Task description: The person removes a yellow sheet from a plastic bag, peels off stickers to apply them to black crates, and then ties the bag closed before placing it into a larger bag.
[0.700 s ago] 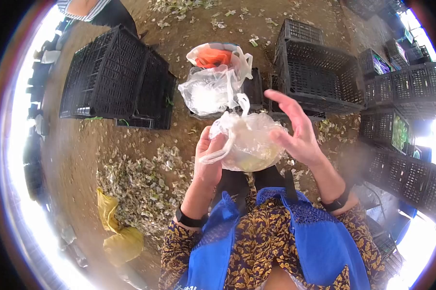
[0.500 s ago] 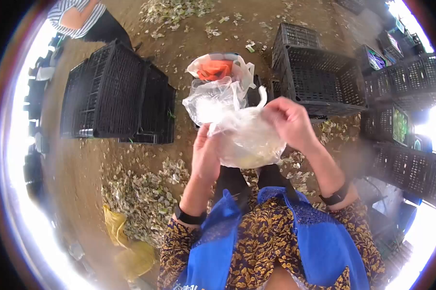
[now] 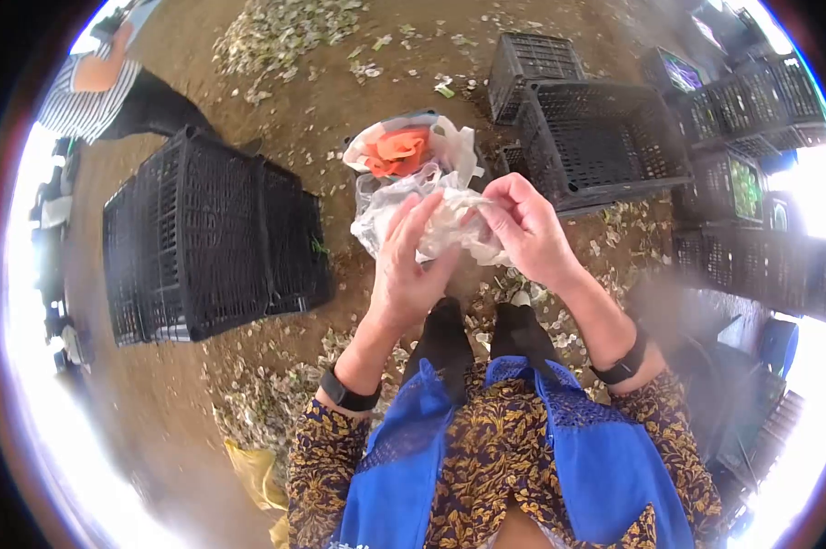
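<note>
A crumpled, translucent plastic bag [image 3: 468, 229] is bunched between my two hands. Closed on the bag's left part is my left hand [image 3: 406, 274], its fingers pointing away from me. My right hand [image 3: 534, 236] pinches the right end between thumb and fingers. Just beyond them, another clear plastic bag [image 3: 372, 212] lies in front of an orange plastic bag [image 3: 396, 151]. A white plastic bag [image 3: 451, 146] surrounds the orange one. What supports these bags is mostly hidden.
Black plastic crates [image 3: 221, 238] stand at the left, and a large open crate [image 3: 605, 146] at the right. Plant scraps [image 3: 276, 393] litter the ground, with a yellow sack [image 3: 256, 471] at lower left. A person in a striped top [image 3: 88, 91] is at upper left.
The held bag has gone from spread and puffed out to crumpled and smaller. My hands have drawn closer together, the left moving inward. The view has shifted slightly.
</note>
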Tool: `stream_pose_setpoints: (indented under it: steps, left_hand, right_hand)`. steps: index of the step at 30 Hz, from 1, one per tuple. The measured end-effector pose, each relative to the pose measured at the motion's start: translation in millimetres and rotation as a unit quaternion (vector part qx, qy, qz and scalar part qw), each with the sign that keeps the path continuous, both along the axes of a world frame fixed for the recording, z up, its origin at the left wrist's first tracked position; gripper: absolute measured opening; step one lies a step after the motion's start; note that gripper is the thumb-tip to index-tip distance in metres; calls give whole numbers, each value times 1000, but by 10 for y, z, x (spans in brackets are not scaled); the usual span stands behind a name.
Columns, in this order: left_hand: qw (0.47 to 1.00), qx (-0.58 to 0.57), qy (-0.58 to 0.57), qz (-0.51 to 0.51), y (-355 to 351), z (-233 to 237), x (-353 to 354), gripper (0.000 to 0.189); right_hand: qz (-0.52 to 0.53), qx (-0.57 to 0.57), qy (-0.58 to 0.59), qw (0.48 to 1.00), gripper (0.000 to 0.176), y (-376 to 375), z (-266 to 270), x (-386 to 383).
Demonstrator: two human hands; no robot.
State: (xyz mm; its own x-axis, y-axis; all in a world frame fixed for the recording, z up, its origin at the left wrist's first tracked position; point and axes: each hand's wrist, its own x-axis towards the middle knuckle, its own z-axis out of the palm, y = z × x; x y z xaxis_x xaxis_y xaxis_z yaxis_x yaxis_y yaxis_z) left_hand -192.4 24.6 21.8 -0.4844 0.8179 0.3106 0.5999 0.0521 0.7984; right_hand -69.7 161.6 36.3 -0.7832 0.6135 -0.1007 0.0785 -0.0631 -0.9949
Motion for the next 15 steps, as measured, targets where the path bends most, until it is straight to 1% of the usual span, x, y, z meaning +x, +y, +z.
stream_pose_setpoints:
  steps: [2, 3, 4, 6, 7, 8, 10, 11, 12, 14, 15]
  left_hand:
    - [999, -30, 13, -24, 157, 11, -63, 41]
    - [998, 49, 22, -16, 281, -50, -59, 30]
    - [999, 6, 31, -34, 329, -15, -73, 26]
    - [999, 15, -1, -51, 424, -69, -84, 20]
    - [994, -25, -94, -58, 468, -74, -65, 17]
    - [993, -27, -92, -65, 537, -68, -17, 17]
    - [980, -63, -146, -118, 727, 41, 89, 17]
    - [974, -123, -145, -123, 829, 154, 156, 18]
    - [973, -125, -142, -131, 883, 130, 198, 18]
    - [968, -97, -219, -68, 1185, 25, 309, 13]
    - [980, -27, -171, -94, 1413, 35, 380, 15]
  right_hand:
    - [-25, 14, 13, 1000, 9, 51, 82, 37]
    - [-59, 14, 11, 998, 13, 128, 51, 97]
    - [-77, 20, 7, 997, 13, 216, 46, 184]
    - [-150, 67, -1, 986, 21, 423, 31, 327]
    - [-170, 75, -20, 982, 27, 527, -38, 418]
    - [-178, 74, -18, 981, 27, 615, -59, 511]
    - [-200, -11, -39, 979, 23, 797, -114, 672]
    - [-247, -32, -24, 968, 20, 903, -176, 748]
    - [-291, -142, 43, 945, 17, 1060, -251, 843]
    - [-324, -137, 53, 934, 16, 1358, -186, 1077]
    - [-328, -116, 83, 934, 16, 1546, -218, 1159]
